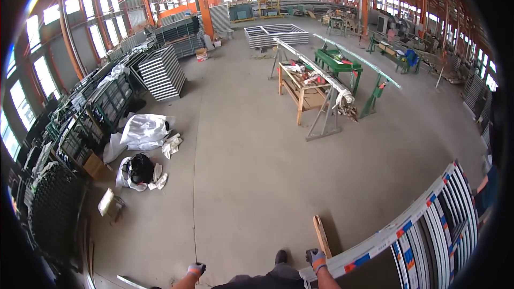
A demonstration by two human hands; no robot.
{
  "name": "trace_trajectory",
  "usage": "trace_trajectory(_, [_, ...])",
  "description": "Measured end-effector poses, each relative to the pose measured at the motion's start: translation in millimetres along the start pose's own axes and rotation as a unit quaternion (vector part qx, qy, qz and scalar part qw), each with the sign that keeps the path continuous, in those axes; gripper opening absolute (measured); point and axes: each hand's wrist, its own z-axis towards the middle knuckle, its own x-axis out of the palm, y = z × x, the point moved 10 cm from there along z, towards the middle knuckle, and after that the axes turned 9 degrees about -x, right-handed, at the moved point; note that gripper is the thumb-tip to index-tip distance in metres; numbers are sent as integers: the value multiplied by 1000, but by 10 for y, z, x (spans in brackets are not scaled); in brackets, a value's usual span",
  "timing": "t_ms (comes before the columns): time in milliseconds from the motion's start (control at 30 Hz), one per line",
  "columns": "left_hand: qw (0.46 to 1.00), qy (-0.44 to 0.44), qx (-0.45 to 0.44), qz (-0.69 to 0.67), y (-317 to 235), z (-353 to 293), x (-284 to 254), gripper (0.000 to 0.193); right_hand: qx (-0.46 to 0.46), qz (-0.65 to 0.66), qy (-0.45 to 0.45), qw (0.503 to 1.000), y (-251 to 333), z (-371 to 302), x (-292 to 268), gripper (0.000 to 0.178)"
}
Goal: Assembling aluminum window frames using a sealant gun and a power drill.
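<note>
My left hand (197, 269), in a dark glove with an orange and pale cuff, is low in the head view. Its fingers are curled in and nothing shows in them. A matching glove covers my right hand (316, 259), also closed, with no object visible in it. That forearm crosses over the near end of a long stack of pale metal panels (375, 246) with blue and orange labels. Just beyond the right hand, a wooden beam (322, 235) lies on the floor. My dark shoe (281, 257) shows between the hands.
A co-worker's arm (483, 186) appears beyond the stack at the right edge. White sacks (143, 131) and a black bag (141, 168) lie at left, near a small stool (108, 202). Ahead stand a wooden workbench (301, 88), a green table (337, 64) and metal trestles (324, 118).
</note>
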Motion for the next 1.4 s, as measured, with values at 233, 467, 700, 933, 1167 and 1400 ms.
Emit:
trace_trajectory(233, [840, -91, 278, 458, -253, 488, 164, 29, -77, -87, 126, 985, 1019, 2194, 1010, 20])
trace_trajectory(467, [892, 24, 138, 429, -1243, 1594, 384, 40, -27, -256, 138, 956, 1199, 3743, 1392, 19])
trace_trajectory(700, [903, -45, 77, 420, -3496, 3281, -276, 53, 296, -36, -31, 954, 959, 3660, 1202, 21])
trace_trajectory(933, [932, -126, 339, 13, -8830, 3200, -1919, 37, 367, -112, 89, 919, 1134, 4806, 2166, 20])
trace_trajectory(1167, [970, -140, 186, 74, -8538, 4596, -1759, 32, 435, -246, 211, 840, 876, 6562, 2489, 20])
trace_trajectory(1400, [891, 149, -36, 428, -6319, 4489, -631, 34, 25, -22, 107, 994, 4763, 9751, 4460, 10])
